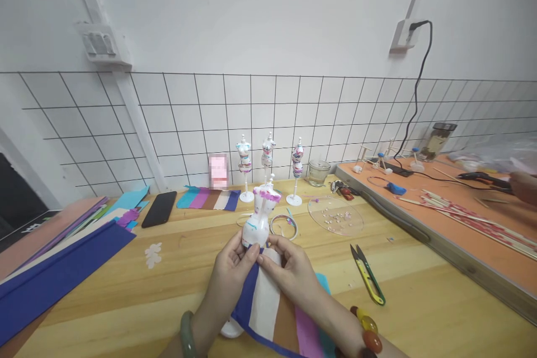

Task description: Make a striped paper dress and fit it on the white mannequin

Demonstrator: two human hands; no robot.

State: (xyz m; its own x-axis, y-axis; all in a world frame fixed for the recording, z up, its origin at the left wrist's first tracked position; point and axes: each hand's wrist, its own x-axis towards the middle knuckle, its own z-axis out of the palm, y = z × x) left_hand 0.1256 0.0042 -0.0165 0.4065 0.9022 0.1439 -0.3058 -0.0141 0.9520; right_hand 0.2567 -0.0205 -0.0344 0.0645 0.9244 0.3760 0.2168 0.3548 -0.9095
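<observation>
A small white mannequin figure (260, 216) with pink trim at the chest stands upright in front of me. My left hand (230, 273) pinches its base together with the top edge of a striped felt sheet (272, 307) of blue, white, brown and pink. My right hand (293, 269) pinches the same felt edge beside the figure's base. Both hands are closed on the felt. The figure's round white base (232, 329) shows under my left wrist.
Three dressed mini mannequins (267, 168) stand at the back by a glass jar (318, 172). Yellow-green thread snips (368, 275), a clear dish of beads (335, 215), a wire ring (284, 226), a black phone (159, 208) and felt sheets (62, 268) lie around. A co-worker's hand (524, 185) is at the right.
</observation>
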